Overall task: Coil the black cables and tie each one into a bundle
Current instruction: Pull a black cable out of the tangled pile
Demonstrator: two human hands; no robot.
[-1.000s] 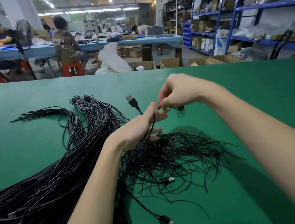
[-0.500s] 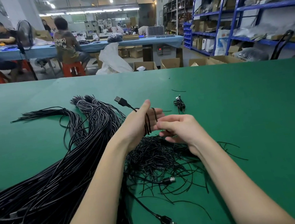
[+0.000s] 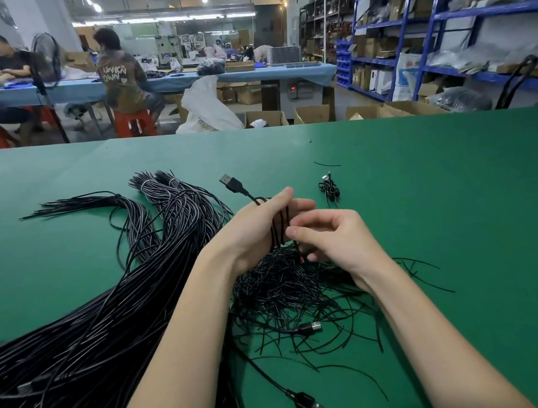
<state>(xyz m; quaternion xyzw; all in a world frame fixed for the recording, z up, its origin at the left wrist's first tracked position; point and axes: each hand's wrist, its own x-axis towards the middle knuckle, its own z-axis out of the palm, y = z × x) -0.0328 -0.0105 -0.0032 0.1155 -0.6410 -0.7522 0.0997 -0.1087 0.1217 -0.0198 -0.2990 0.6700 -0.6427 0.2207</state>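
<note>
Landmark: left hand, mid-table.

Far left of the hand: big sheaf of uncoiled cables, fanned from the near-left edge up toward two banded ends above-left of the hand. Thin, limp, light; many strands lying loose over each other, so likely to snag if pulled from the middle. Best drawn out one at a time by a plug end.

At the hand: fingers straight and upright, several turns of one cable wrapped round them; thumb side toward camera. USB plug of that cable sticking up and left, just beyond the fingertips. Coil soft, no spring visible, though likely to slacken if let go before tying. Judged step: coiling near done, tie still to come.

Just below the hand, and partly under it: heap of short ties, wiry, thin, scattered. Probably stiff enough to keep a twist; easy to pinch singly at one end. Two loose plugs lower down, toward the camera.

Touching the hand on its right: right hand, fingers curled, pinching a strand at the coil's lower edge. Whether tail of the cable or a tie: cannot tell.

Right and slightly above: one small finished bundle, apart from everything. Beyond it a single stray tie.
</note>
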